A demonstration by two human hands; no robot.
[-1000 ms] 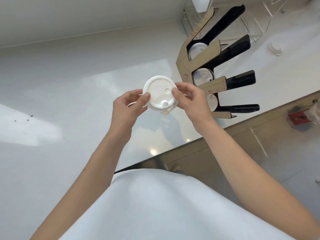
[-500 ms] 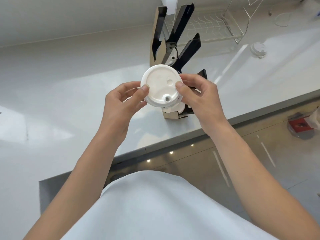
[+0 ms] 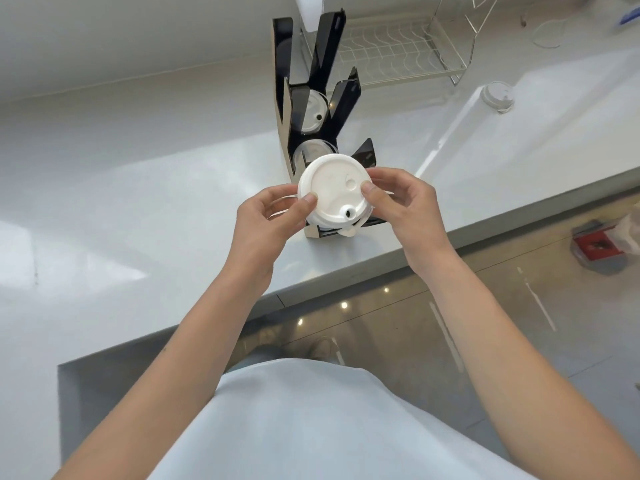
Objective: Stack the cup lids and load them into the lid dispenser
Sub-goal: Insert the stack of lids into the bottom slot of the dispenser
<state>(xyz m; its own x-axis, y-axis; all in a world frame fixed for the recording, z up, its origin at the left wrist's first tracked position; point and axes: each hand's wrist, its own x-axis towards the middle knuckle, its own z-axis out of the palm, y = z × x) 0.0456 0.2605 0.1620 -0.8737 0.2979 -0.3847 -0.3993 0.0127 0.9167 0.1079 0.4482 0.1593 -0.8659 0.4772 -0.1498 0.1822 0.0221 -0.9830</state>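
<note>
You hold a small stack of white cup lids (image 3: 335,192) between both hands, just in front of the lid dispenser (image 3: 313,109), a black and cardboard rack standing on the pale counter (image 3: 138,188). Your left hand (image 3: 268,216) pinches the left rim of the stack, thumb on top, fingers curled beneath. Your right hand (image 3: 403,202) pinches the right rim the same way. Both hands are closed on the lids; neither is free.

The stack hovers over the nearest slot of the dispenser and hides it. Two slots behind it each show a lid already seated. One more lid (image 3: 498,95) lies on the counter well to the right of the dispenser, near a wire rack (image 3: 391,53).

The risks, as a judgement: the grip is only fingertips on the rims, so the lower lids could slip free and drop. Since you cannot see the slot beneath the stack, you may catch a black divider and tilt the lids. The dispenser stands near the counter edge, and a hard push could shift or tip it.
</note>
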